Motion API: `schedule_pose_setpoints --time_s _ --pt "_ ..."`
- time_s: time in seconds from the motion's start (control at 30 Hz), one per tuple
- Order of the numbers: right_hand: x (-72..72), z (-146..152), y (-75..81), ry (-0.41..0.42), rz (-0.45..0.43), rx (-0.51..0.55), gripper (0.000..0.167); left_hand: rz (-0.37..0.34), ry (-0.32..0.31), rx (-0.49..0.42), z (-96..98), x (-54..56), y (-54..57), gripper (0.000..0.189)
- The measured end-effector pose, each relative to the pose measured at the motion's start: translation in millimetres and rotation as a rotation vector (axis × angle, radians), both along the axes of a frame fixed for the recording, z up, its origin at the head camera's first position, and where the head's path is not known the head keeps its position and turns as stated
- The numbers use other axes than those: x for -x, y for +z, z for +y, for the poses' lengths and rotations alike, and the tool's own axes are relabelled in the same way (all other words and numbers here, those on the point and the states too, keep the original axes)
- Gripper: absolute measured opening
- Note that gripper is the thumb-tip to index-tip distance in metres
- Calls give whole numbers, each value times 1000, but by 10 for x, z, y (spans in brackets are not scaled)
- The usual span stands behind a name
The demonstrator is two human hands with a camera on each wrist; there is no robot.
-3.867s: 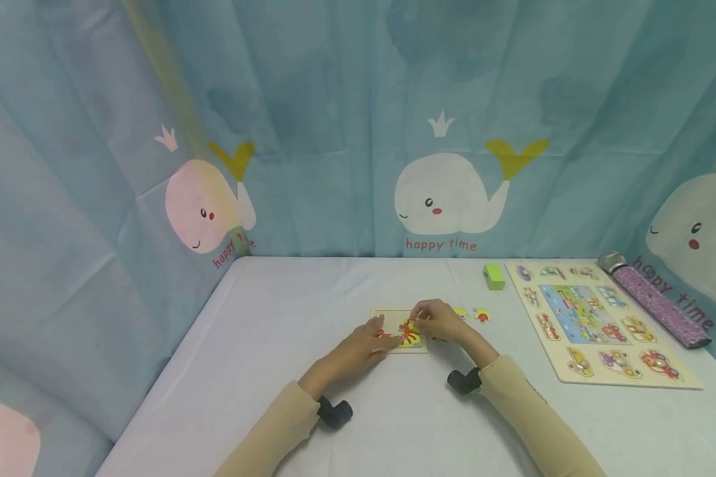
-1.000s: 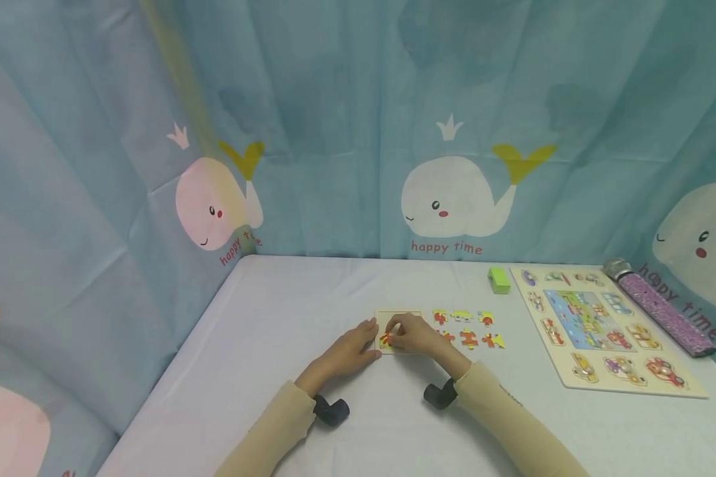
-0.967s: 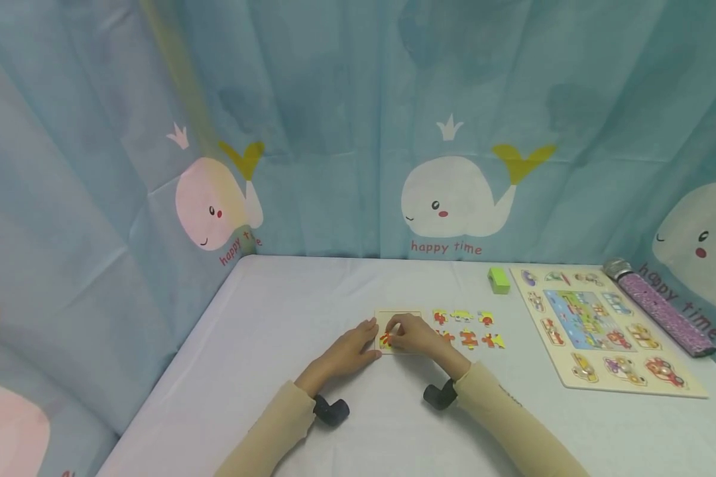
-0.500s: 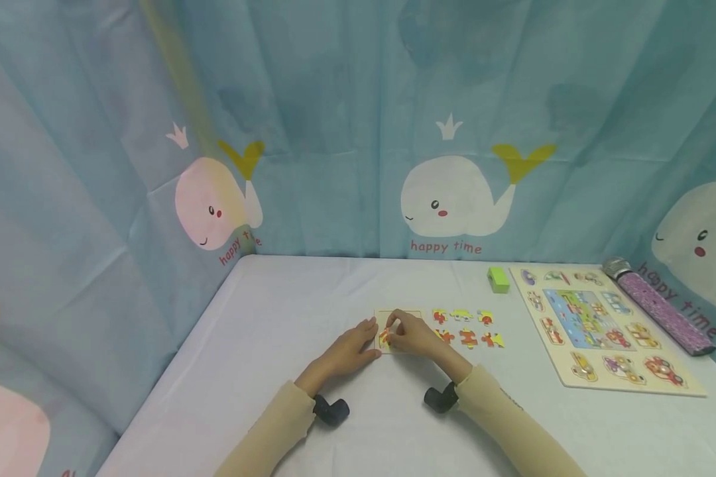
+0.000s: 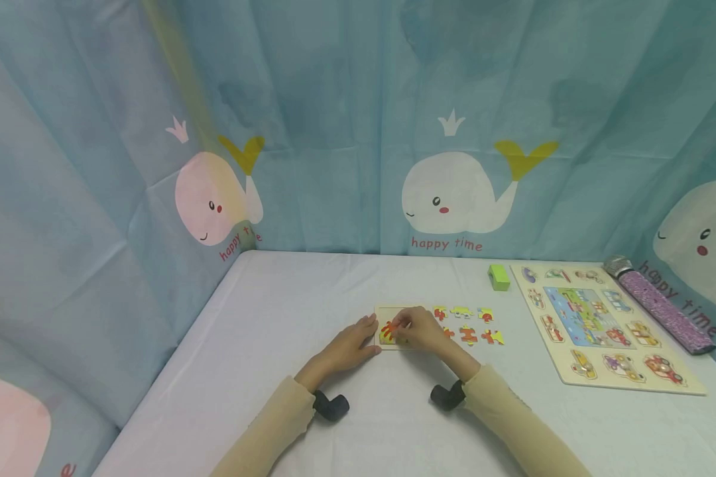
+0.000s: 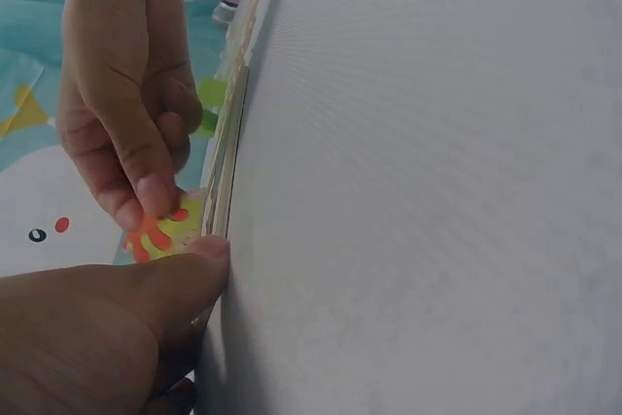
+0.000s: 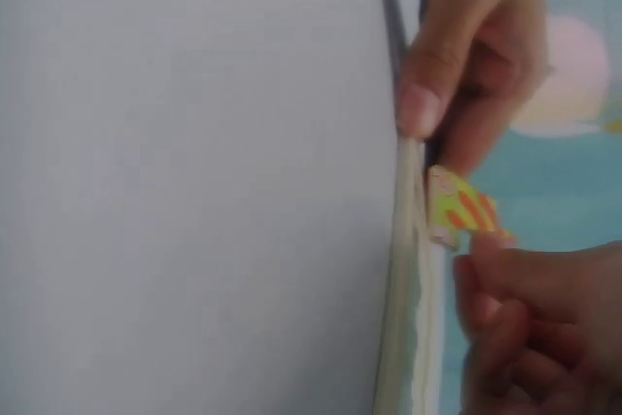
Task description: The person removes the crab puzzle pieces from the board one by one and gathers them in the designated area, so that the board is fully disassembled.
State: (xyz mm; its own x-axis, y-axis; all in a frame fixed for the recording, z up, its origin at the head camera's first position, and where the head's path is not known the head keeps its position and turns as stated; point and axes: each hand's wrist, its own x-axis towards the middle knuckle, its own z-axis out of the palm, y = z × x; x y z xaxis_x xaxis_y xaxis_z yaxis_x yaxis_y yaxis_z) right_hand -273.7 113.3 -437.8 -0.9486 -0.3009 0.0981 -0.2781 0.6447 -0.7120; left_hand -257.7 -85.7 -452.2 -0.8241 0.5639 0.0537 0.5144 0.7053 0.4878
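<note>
My right hand point(image 5: 417, 330) pinches a yellow jigsaw piece point(image 7: 465, 209) with orange-red stripes between thumb and fingertips. The piece is tilted over the left part of a small pale wooden puzzle tray point(image 5: 388, 310). My left hand point(image 5: 349, 346) holds the tray at its near left corner, thumb on the near edge and fingers along the left side. In the left wrist view, the thumb lies at the tray's edge just below the piece. Part of the tray is hidden by my right hand.
Several loose red and yellow jigsaw pieces point(image 5: 468, 335) lie right of the tray in two rows. Beyond them are a green block point(image 5: 498, 277), a large wooden peg puzzle board point(image 5: 567, 366) and a purple glittery microphone point(image 5: 662, 305). A whale-print curtain point(image 5: 334, 199) borders the table.
Earlier my right hand was at the tray's right side; it has moved left over the tray, now tilting the pinched piece. The loose pieces are more visible. My left hand has shifted slightly left.
</note>
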Motion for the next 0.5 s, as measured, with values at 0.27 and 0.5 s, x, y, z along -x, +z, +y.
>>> schedule_pose_setpoints --time_s 0.27,0.5 --pt "-91 474 46 -68 -142 83 12 -7 21 -48 12 -4 -45 59" --pt "-284 925 75 -67 -217 56 10 1 67 -79 -5 20 -92 60"
